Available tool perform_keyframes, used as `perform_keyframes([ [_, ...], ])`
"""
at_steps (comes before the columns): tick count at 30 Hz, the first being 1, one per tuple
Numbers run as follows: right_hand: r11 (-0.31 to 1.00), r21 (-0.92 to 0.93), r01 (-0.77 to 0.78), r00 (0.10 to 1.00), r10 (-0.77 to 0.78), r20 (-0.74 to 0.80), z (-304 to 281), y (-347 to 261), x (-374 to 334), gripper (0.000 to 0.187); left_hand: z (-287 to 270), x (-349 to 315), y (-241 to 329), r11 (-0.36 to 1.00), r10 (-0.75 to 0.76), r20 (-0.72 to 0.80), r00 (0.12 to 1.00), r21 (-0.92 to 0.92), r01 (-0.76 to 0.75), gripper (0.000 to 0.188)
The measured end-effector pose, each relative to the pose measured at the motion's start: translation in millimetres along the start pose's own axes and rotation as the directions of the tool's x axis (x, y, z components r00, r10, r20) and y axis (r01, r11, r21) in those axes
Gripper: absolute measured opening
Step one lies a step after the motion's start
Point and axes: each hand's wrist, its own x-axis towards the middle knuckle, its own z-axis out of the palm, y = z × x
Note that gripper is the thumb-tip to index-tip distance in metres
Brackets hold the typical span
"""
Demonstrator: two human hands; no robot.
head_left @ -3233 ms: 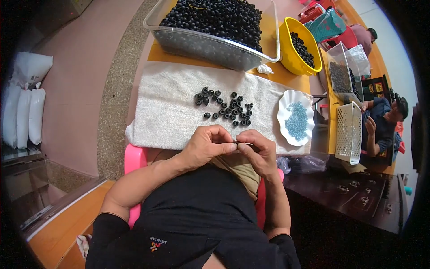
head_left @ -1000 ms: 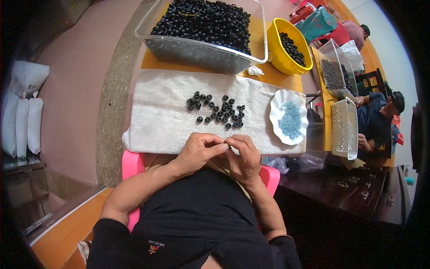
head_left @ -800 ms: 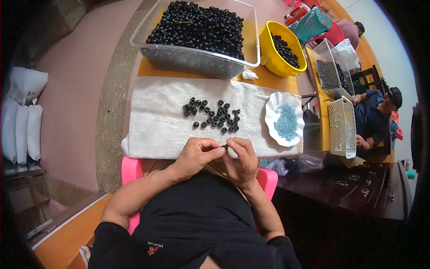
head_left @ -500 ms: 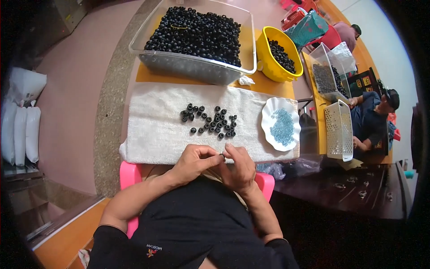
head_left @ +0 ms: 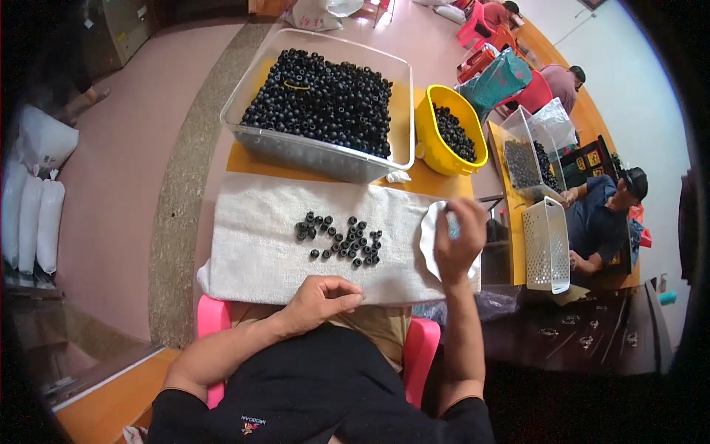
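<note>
My left hand (head_left: 323, 300) is at the near edge of a white towel (head_left: 259, 244), thumb and fingertips pressed together. Whatever sits in that pinch is hidden. Over a white scalloped dish (head_left: 427, 240) at the right hangs my right hand (head_left: 460, 240), its bent fingers blurred by motion. It covers most of the dish; a few small pale-blue clear pieces (head_left: 453, 225) show beside the fingers. A loose group of small black ring-shaped pieces (head_left: 347, 240) lies on the towel beyond my left hand.
Behind the towel stand a clear plastic bin (head_left: 318, 159) heaped with black pieces and a yellow basin (head_left: 444, 159) holding more. A white perforated basket (head_left: 546, 244) is at the right, beside a seated co-worker (head_left: 599, 214). White sacks (head_left: 33, 214) lean at the far left.
My right hand has left my left hand and moved right and forward over the dish. The black piece seen between my fingers no longer shows. The view has shifted upward.
</note>
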Motion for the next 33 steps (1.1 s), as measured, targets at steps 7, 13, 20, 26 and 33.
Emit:
perform_keyframes([
  [7,0.986,-0.104,-0.132,0.991,0.131,-0.015,22,108,85,0.022,4,0,4,0.999,0.021,0.025,0.999,0.036,-0.022,0.02],
  [13,0.967,0.076,-0.242,0.957,0.224,0.186,27,90,47,0.013,0,1,8,1.0,0.024,0.023,0.999,0.016,-0.024,0.019],
  [20,0.9,0.188,-0.394,0.743,0.192,0.641,18,20,-5,0.018,1,4,8,0.999,0.021,0.019,1.0,0.028,-0.022,0.019],
  [26,0.922,0.268,-0.278,0.679,-0.009,0.734,40,-10,-10,0.015,2,1,6,1.0,0.004,0.021,1.0,0.025,-0.005,0.019],
  [33,0.995,0.103,-0.005,0.568,-0.081,0.819,59,-31,-3,0.019,1,0,3,0.999,0.047,0.02,0.999,0.007,-0.047,0.018],
])
